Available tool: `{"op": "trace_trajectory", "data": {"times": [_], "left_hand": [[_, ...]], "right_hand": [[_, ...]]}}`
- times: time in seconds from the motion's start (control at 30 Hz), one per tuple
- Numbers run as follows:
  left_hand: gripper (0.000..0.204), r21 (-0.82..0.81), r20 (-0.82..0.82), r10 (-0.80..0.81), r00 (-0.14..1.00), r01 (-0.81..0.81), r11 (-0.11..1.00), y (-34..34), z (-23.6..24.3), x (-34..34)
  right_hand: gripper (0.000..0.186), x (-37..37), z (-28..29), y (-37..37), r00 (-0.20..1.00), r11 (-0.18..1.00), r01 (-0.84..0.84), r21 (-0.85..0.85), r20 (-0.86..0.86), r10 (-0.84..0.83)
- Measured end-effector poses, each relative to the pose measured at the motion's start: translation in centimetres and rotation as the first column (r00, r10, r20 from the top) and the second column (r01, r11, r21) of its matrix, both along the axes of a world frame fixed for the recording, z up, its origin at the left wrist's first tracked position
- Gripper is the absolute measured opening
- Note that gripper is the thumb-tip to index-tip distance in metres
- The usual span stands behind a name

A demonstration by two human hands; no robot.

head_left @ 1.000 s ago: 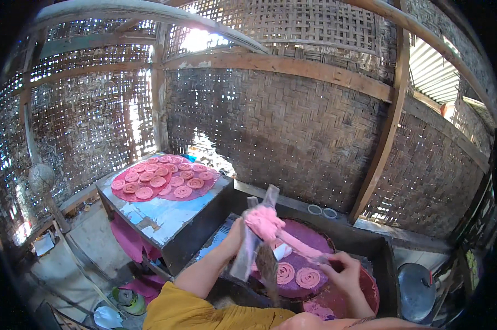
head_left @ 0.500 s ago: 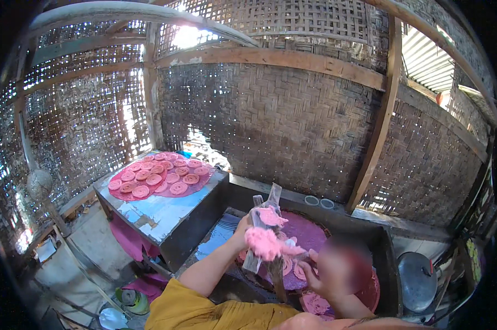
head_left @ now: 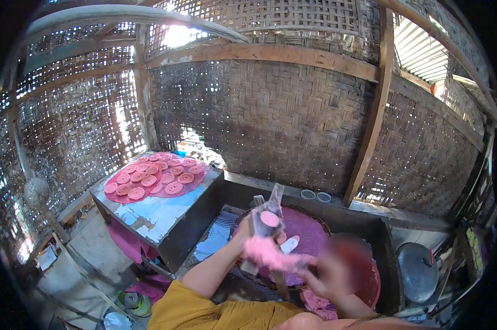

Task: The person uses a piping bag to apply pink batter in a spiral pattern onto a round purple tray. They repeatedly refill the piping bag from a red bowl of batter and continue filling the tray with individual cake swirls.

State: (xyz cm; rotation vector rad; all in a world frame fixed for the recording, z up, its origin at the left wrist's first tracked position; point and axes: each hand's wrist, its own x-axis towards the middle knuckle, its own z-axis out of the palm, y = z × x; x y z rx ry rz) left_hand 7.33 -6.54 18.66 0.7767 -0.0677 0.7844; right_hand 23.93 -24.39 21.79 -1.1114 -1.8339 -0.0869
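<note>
A wooden press (head_left: 276,206) with crossed bars stands tilted before me, pink dough (head_left: 270,219) filling its round opening level with the rim. My left hand (head_left: 245,233) is closed around the press on its left side. Just below the opening, a lump of pink dough (head_left: 263,251) hangs against the press and stretches rightward. My right hand (head_left: 326,281) is at the right end of that dough, its fingers smeared by motion. Beneath lies a round tray lined with a purple sheet (head_left: 309,221), with a white piece (head_left: 289,245) near the press.
Coiled pink dough rounds (head_left: 174,188) cover red sheets on the table (head_left: 149,220) at left. A reddish basin (head_left: 374,280), partly blurred, holds more dough at right. Two small rings (head_left: 316,196) sit on the ledge. A metal lid (head_left: 418,272) lies far right, beside the dark trough wall.
The loose clump on top of the press has gone down level with the opening. The larger dough lump has shifted slightly lower and now reaches my right hand. The whole view has shifted slightly.
</note>
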Motion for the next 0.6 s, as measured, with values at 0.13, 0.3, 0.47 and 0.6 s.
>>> {"op": "trace_trajectory", "data": {"times": [0.13, 0.3, 0.47, 0.6], "left_hand": [[0.017, 0.740, -0.158, 0.829, 0.536, -0.491, 0.459, -1.9, 2.9, -0.1], [0.038, 0.381, -0.009, 0.529, 0.849, -0.486, 0.786, -1.4, 1.4, -5.2], [0.029, 0.173, 0.210, 0.288, 0.934, -0.326, 0.930, 0.0, 0.6, -2.5], [0.027, 0.191, 0.346, 0.228, 0.910, -0.306, 0.933, -1.0, 1.9, 0.3]], "right_hand": [[0.020, 3.4, -0.6, -2.1, 0.878, 0.902, -0.207, -0.380, -0.478, 0.000], [0.026, 9.2, 0.9, -6.8, 0.739, 0.669, 0.634, -0.386, 0.051, -0.671], [0.022, 15.6, -17.3, -8.3, 0.457, 0.160, 0.889, -0.430, 0.853, -0.251], [0.035, 9.7, -12.5, -4.8, 0.853, 0.560, 0.512, -0.651, 0.461, -0.245]]}}
